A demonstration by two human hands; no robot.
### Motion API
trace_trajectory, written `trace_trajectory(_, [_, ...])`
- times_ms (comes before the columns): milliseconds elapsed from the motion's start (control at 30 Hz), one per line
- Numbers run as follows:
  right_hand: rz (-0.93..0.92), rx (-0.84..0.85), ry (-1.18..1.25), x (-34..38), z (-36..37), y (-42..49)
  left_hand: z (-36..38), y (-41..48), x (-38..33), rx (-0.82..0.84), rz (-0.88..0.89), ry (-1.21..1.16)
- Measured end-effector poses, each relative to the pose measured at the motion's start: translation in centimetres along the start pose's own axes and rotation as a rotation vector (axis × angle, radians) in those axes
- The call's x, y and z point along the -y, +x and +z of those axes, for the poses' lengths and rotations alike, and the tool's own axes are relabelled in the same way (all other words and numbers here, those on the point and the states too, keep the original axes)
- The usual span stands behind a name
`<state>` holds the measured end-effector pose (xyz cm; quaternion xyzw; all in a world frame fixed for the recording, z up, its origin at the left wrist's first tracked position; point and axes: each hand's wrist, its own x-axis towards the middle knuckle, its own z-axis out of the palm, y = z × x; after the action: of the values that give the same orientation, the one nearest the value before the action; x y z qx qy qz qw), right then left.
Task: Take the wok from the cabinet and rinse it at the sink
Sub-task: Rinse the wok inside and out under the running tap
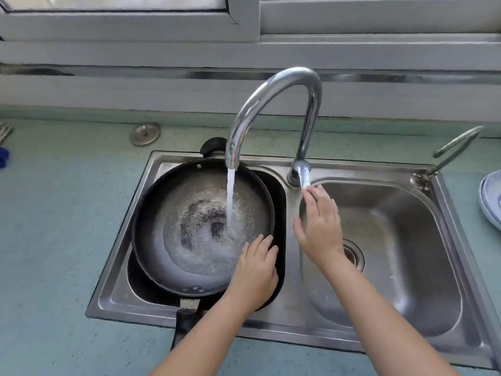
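Note:
A black wok (173, 202) lies in the left basin of the steel double sink (116, 294), its long handle (185, 324) pointing toward me over the front rim. Water runs from the curved chrome faucet (273, 90) into the wok and foams on its bottom. My left hand (254, 272) rests on the wok's right rim with fingers fairly straight. My right hand (320, 226) reaches up over the divider, and its fingertips touch the faucet lever (303, 175).
The right basin (393, 240) holds only a drain strainer (352, 253). A small second tap (455, 147) stands at the sink's back right corner. White plates (492, 199) sit at the right edge. A round metal cap (145, 134) lies on the green counter behind.

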<state>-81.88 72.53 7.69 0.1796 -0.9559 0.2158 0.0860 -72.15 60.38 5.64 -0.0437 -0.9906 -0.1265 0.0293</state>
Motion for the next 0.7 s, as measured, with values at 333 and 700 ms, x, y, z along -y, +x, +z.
trace_trajectory(333, [0.138,0.078,-0.009,0.0,2.3,-3.1,0.1,-0.7,-0.5,-0.009,-0.057,-0.056])
trace_trajectory(700, [0.276,-0.021,0.242,4.2,1.2,-9.7,-2.1,-5.9,1.3,-0.101,-0.103,-0.149])
